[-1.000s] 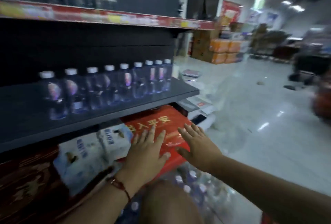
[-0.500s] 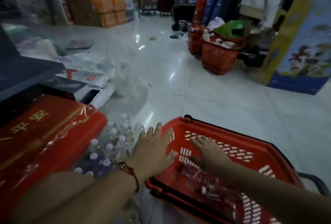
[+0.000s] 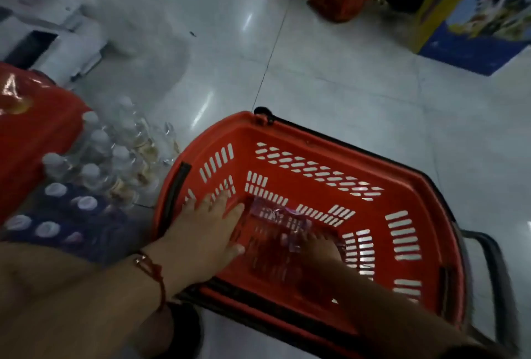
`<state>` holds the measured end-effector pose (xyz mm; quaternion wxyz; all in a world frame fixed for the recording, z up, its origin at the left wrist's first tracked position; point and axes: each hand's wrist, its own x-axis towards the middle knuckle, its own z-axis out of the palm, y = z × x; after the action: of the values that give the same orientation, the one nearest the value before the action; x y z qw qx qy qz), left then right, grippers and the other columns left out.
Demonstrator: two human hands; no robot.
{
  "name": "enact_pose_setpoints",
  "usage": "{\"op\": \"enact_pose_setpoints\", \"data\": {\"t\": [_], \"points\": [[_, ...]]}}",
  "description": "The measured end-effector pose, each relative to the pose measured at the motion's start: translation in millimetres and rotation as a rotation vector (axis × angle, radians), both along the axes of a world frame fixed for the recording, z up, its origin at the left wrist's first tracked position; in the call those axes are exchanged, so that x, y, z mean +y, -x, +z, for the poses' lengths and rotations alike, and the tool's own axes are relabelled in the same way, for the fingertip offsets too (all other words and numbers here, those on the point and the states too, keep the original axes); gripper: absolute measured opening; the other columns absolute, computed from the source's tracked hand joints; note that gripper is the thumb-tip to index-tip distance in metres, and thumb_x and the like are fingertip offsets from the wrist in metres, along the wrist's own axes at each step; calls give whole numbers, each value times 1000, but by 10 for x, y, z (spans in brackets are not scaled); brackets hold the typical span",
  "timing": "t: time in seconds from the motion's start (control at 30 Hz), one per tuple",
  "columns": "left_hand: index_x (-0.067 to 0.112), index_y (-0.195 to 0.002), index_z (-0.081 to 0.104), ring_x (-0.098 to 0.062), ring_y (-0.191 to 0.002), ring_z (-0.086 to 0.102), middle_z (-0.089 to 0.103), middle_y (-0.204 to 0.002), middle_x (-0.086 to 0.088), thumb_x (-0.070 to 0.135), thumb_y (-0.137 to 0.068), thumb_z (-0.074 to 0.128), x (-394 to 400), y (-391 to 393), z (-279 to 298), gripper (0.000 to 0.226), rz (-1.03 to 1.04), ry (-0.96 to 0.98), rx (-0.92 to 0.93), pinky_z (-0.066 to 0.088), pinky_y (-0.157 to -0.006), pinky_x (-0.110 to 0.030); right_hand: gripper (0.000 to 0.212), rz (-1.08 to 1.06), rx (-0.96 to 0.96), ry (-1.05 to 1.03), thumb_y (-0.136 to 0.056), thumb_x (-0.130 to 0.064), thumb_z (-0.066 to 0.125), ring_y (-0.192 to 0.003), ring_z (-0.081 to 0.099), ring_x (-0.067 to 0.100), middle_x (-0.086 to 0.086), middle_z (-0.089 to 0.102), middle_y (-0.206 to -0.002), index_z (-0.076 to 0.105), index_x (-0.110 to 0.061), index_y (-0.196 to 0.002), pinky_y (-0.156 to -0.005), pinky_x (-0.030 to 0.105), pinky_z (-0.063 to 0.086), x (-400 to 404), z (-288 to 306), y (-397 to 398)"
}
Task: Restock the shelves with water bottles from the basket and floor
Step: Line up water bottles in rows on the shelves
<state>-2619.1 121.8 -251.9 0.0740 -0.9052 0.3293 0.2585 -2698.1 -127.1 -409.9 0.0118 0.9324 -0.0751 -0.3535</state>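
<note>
Reaching into basket (image 3: 402,177), hands (image 3: 207,229) on bottles (image 3: 275,223)

Free: basket (image 3: 301,140) interior's far half; floor (image 3: 330,65) beyond its far rim.
Blocked: bottle cluster (image 3: 115,152) beside the left rim.

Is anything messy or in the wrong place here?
Yes. Bottles stand loose on the floor beside the basket, not shelved. One bottle lies flat in the basket between both hands.
</note>
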Motion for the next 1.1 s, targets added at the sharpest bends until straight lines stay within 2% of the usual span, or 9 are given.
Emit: {"op": "enact_pose_setpoints", "data": {"t": [0.27, 0.4, 0.5, 0.6, 0.7, 0.8, 0.93, 1.03, 1.1], "points": [[29, -160, -1, -30, -155, 6, -2, -169, -9, 65, -98, 38, -108, -113, -144, 82, 43, 31, 148, 11, -125, -48, 87, 97, 7, 49, -87, -28, 68, -133, 41, 35, 19, 23, -159, 15, -11, -154, -101, 42, 44, -97, -439, -102], [29, -160, -1, -28, -155, 8, 1, -169, -7, 63, -98, 42, -195, -132, -139, 83, 59, 44, 201, 15, -124, -46, 68, 17, -77, -139, -93, -32, 60, -127, 50, 30, 12, 38, -151, 28, -14, -150, -94, 39, 49, 18, -223, -153], [28, -161, 1, -25, -154, 13, 9, -169, -4, 63, -96, 45, -189, -129, -129, 85, 103, 69, 258, 21, -123, -45, 66, -118, -264, -371, -87, -38, 69, -112, 60, 15, 0, 54, -139, 37, -24, -142, -84, 28, 50, 182, 153, -101], [32, -161, 6, -18, -152, 23, 18, -167, 3, 66, -90, 53, -135, -104, -137, 92, 168, 151, 338, 28, -120, -39, 54, -409, -471, -757, -83, -34, 76, -97, 59, -10, -23, 60, -120, 50, -32, -130, -81, 12, 47, 436, 743, -72], [45, -149, 25, -3, -128, 51, 51, -143, 18, 63, -77, 72, -127, -76, -106, 88, 293, 357, 455, 45, -105, -30, 43, -690, -614, -1009, -79, -37, 80, -96, 65, -8, -22, 70, -104, 58, -33, -116, -79, 13, 54, 671, 1297, -84], [44, -134, 42, 7, -108, 63, 67, -117, 23, 44, -74, 84, -167, -59, -2, 73, 533, 583, 594, 52, -98, -27, 34, -975, -679, -1225, -82, -38, 76, -92, 69, 0, -17, 72, -101, 62, -26, -110, -78, 19, 57, 814, 1545, -121], [36, -105, 56, 8, -84, 69, 73, -90, 25, 23, -80, 83, -190, -101, 121, 39, 752, 719, 634, 57, -84, -24, 51, -1528, -421, -1544, -100, -53, 44, -91, 73, 22, 6, 76, -97, 68, -10, -110, -83, 35, 58, 988, 1218, -247], [36, -108, 57, -7, -87, 73, 75, -94, 12, 27, -78, 84, -148, -181, 188, 41, 876, 756, 623, 59, -89, -41, 55, -1945, -178, -1568, -96, -55, 50, -101, 71, 26, 13, 73, -113, 63, -10, -127, -85, 39, 57, 1004, 591, -516], [37, -116, 57, -12, -96, 73, 75, -102, 11, 31, -77, 85, -129, -229, 225, 49, 904, 774, 624, 57, -93, -46, 51, -2166, -159, -1490, -91, -47, 63, -96, 72, 30, 16, 71, -114, 61, -11, -127, -68, 39, 61, 923, 273, -751]]}}
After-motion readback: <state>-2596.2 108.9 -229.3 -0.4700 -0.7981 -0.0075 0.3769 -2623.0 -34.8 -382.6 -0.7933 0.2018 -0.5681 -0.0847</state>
